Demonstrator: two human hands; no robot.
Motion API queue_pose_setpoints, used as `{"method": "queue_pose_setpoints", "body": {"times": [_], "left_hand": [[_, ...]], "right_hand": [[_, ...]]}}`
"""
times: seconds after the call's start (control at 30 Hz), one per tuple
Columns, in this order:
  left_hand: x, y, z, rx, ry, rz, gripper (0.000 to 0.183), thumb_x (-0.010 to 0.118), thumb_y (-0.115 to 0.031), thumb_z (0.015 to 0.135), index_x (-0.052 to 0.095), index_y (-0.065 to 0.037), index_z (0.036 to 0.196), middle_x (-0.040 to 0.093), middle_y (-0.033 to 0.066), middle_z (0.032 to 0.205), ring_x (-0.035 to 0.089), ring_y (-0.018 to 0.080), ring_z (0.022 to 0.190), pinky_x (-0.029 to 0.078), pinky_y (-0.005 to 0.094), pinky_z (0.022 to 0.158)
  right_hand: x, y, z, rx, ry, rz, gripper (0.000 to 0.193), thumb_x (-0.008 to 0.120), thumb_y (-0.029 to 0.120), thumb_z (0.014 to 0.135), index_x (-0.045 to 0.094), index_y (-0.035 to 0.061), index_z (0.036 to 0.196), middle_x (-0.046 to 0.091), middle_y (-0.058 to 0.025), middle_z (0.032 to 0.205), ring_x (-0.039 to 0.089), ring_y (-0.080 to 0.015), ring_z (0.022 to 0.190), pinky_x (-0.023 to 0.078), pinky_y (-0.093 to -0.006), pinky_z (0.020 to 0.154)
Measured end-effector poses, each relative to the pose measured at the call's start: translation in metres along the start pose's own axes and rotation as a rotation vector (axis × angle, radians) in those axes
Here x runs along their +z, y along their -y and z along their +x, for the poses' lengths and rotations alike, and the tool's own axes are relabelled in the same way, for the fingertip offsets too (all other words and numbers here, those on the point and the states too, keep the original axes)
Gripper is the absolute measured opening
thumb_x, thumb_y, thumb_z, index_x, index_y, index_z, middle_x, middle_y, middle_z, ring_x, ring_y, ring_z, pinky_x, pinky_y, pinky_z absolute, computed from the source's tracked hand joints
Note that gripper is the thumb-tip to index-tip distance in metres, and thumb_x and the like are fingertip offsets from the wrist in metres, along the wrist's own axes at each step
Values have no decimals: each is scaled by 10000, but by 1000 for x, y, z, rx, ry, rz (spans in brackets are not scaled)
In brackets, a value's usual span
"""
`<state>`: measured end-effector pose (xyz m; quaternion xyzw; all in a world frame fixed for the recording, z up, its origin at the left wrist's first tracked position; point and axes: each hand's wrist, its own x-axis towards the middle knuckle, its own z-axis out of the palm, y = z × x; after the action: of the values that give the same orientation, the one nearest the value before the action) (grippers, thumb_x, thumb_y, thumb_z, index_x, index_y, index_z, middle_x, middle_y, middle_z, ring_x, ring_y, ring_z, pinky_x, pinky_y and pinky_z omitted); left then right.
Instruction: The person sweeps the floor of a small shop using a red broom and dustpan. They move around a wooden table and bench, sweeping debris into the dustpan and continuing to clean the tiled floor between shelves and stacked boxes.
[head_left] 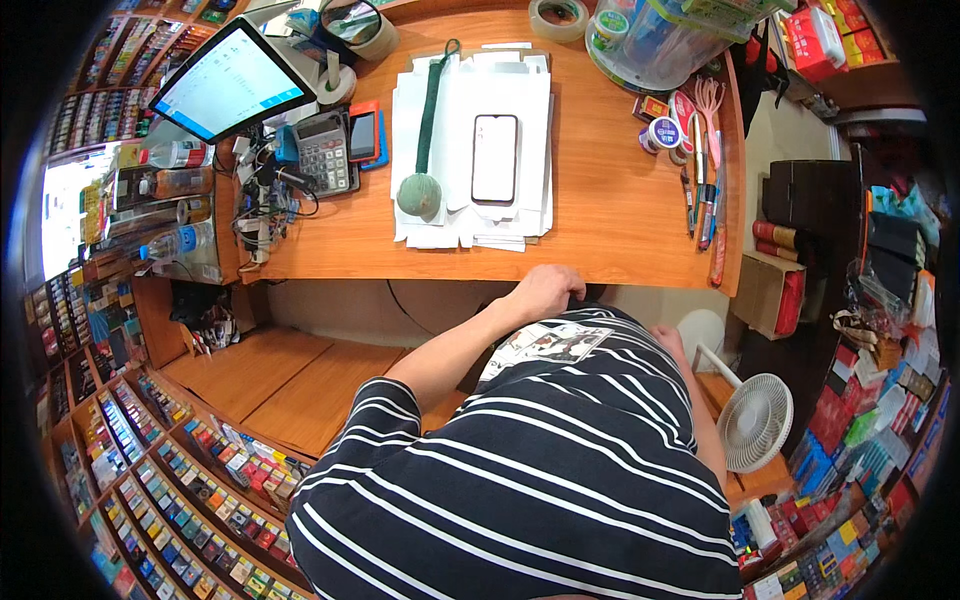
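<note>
Just below the desk's front edge, my left hand (548, 292) rests in front of my striped shirt. Its fingers curl downward, and whatever they may hold is hidden. Lower at my right side, only part of my right hand (668, 342) shows past the shirt, its fingers out of sight. Ahead of the left hand, a stack of white sheets (455, 228) lies on the desk. Across the stack lies a green ball-headed stick (420, 196) with a cord loop at its far end. Beside it is a phone (496, 160) with a lit white screen.
The wooden desk (620, 235) carries a calculator (325, 160), tangled cables and a tablet screen (232, 82) at left. Pens (708, 205), small round tubs (660, 134) and a clear plastic container (650, 45) stand right. A white fan (755, 422) is beside me; packed shelves (200, 470) surround.
</note>
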<state>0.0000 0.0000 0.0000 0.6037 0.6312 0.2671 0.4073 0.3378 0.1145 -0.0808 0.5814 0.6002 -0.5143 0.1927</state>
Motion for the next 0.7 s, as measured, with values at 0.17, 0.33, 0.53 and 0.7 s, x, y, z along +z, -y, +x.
{"method": "queue_pose_setpoints", "body": {"times": [0.17,0.33,0.53,0.7], "left_hand": [[-33,10,1,-87,-396,-6,242,468,80,706,646,-21,835,641,141,836,622,308,765,508,360,676],[-56,19,17,-109,-464,-25,221,453,92,700,638,7,786,644,140,768,639,261,722,515,327,673],[-22,-5,51,16,-205,-29,208,473,52,682,649,-22,763,632,125,712,626,264,654,502,346,628],[26,-62,73,193,-20,-71,228,477,66,654,646,-40,764,621,119,698,619,284,695,501,363,641]], "right_hand": [[22,-20,17,-5,-5,117,241,517,159,815,690,-7,843,680,-91,783,621,-189,739,484,-311,711],[26,-31,18,-39,-50,24,273,546,255,801,695,32,847,680,-122,803,635,-226,739,489,-337,709],[11,-40,13,-94,-185,-27,277,555,294,760,708,78,840,674,-153,856,651,-288,813,500,-364,759],[-7,-42,-15,-39,-224,109,245,545,238,749,710,70,818,673,-158,822,650,-302,803,505,-380,740]]}}
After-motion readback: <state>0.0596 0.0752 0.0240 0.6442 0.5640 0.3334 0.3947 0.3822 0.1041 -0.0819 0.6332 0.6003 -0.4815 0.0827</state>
